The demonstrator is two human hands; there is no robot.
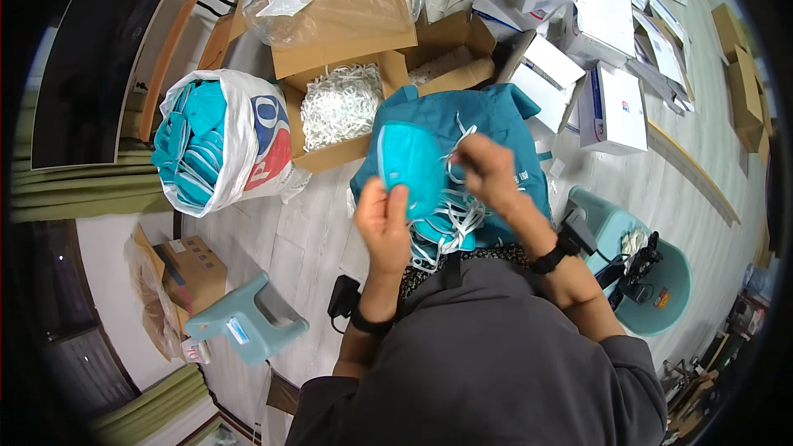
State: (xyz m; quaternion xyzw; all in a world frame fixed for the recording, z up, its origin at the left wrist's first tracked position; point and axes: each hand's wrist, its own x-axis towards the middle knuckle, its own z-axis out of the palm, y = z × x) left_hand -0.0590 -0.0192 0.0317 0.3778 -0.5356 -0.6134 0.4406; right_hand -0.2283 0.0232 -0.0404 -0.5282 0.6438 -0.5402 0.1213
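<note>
A teal face mask point(411, 157) with a pale edge is upright in front of me. My left hand point(384, 221) grips its lower left edge, thumb on the face of the mask. Close to its right side, my right hand point(489, 167) has its fingers pinched together on a white elastic strap point(464, 137); where the strap's ends go is hard to see. Beneath both hands lies a tangle of white straps point(462, 213) with more teal mask material point(456, 241) in my lap. A dark teal cloth bag point(504, 111) spreads out behind them.
At the left stands a white sack point(263, 128) full of teal masks. A cardboard box point(334, 154) of white straps is beyond my lap, beside white cartons point(613, 107). Light blue stools point(248, 318) and a tub point(667, 301) flank me.
</note>
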